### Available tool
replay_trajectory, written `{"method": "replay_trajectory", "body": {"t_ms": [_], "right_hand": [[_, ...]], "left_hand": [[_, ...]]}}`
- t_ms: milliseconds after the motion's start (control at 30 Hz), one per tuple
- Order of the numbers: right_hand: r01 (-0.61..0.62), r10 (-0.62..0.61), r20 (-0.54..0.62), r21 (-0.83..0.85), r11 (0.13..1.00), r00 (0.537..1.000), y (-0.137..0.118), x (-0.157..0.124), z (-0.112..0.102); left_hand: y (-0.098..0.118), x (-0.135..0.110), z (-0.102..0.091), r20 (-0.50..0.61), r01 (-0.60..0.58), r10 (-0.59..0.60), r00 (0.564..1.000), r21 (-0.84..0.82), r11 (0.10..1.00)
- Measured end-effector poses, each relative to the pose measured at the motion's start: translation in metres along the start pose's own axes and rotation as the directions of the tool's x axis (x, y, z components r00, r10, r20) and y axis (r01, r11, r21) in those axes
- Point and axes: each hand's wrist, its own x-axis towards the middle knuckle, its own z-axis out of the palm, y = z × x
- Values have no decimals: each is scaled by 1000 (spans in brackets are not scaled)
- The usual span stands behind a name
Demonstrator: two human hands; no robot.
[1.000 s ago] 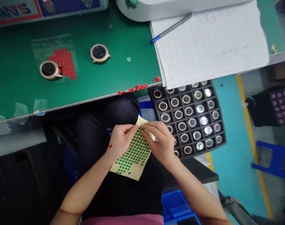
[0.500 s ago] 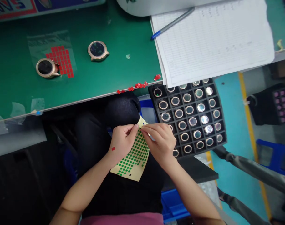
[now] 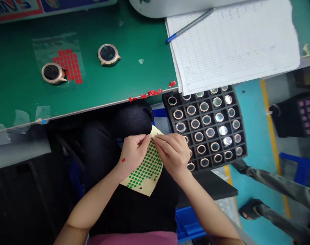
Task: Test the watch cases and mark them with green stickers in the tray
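Observation:
A pale yellow sheet of green dot stickers [image 3: 144,170] lies tilted above my lap. My left hand [image 3: 133,153] pinches its upper left edge between thumb and bent forefinger; a small red sticker [image 3: 123,160] is stuck to the back of this hand. My right hand [image 3: 173,151] is closed, thumb and forefinger pressed together against the sheet's top, close to the left fingertips. Whatever is between the right fingertips is too small to make out. Beside my right hand, a black compartment tray [image 3: 208,167] carries many round gold-rimmed watch cases [image 3: 206,119].
On the green table [image 3: 93,90] lie two gold watch cases [image 3: 108,54], a clear sheet of red stickers [image 3: 73,64], papers [image 3: 233,51] and a pen [image 3: 190,25]. Red scraps [image 3: 151,92] line the table edge. Another person's legs [image 3: 279,183] show at right.
Both hands stay at the top of the sheet, with only slight finger movement. The view shifts a little. At the right, the other person's foot has come into view.

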Motion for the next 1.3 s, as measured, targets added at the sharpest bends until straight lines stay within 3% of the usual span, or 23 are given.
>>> {"method": "replay_trajectory", "body": {"t_ms": [133,200,233,267,300,367,433,533,833,967,1100,1167,1200,1233,1267,1300], "right_hand": [[-7,7,37,-2,1000,999,3,-3,-2],[-180,180,-1,34,983,984,23,-7,0],[-332,335,-30,65,941,942,39,-9,2],[-493,500,-63,100,864,864,58,-10,5],[-650,661,-57,140,747,748,79,-12,9],[-758,766,8,157,634,643,120,-17,18],[-795,795,81,154,586,602,151,-21,27],[-827,818,130,135,545,560,172,-28,37],[-881,876,91,66,468,473,170,-25,46],[-894,894,62,111,435,443,168,-17,47],[-863,884,-67,195,466,463,139,-2,28],[-803,834,-178,227,551,522,105,5,11],[-750,784,-217,232,620,581,85,7,2],[-631,670,-242,226,742,701,64,10,-4],[-491,528,-193,208,846,827,44,11,-9],[-365,394,-133,200,909,910,27,12,-11]], "left_hand": [[0,0,0,-21,8,-7,1000,36,999],[0,0,2,-41,13,-11,999,56,998],[0,0,2,-48,13,-10,999,63,998],[0,0,3,-52,12,-9,999,64,998],[0,1,3,-52,12,-9,999,60,998],[-1,3,4,-43,17,-16,999,38,999],[-1,5,3,-28,29,-28,999,14,999],[-1,7,2,-13,42,-42,999,8,999],[-1,9,1,-20,36,-36,999,25,999],[-1,10,2,-25,25,-24,999,41,999],[-1,9,1,-37,18,-17,999,50,999],[0,8,1,-40,13,-11,999,54,998],[0,7,1,-40,12,-10,999,50,999],[0,7,1,-40,13,-12,999,44,999],[-1,7,2,-38,13,-11,999,37,999],[-2,7,2,-33,10,-8,999,34,999]]}}
